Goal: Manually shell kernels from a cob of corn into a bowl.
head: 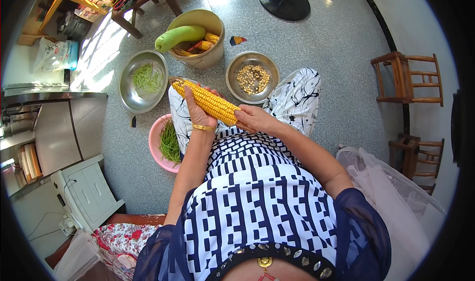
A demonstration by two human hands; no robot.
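Observation:
A yellow ear of corn (209, 101) lies slantwise above my lap, held in both hands. My left hand (200, 112) cradles it from below, thumb along its upper side. At the lower right end, my right hand (256, 119) grips the ear, where some bare cob (246, 127) shows. Beyond my knees, a steel bowl (274, 64) holds loose corn kernels (253, 78). A bucket (207, 61) farther off contains more ears of corn (206, 45) and a long green gourd (182, 36), which sticks out over the rim.
To the left are a steel basin (126, 101) of cut green strips and a pink basin (154, 153) of green beans. Small wooden chairs (402, 78) stand along the right wall. A black round base (285, 2) rests on the floor ahead. A white cabinet (87, 192) stands lower left.

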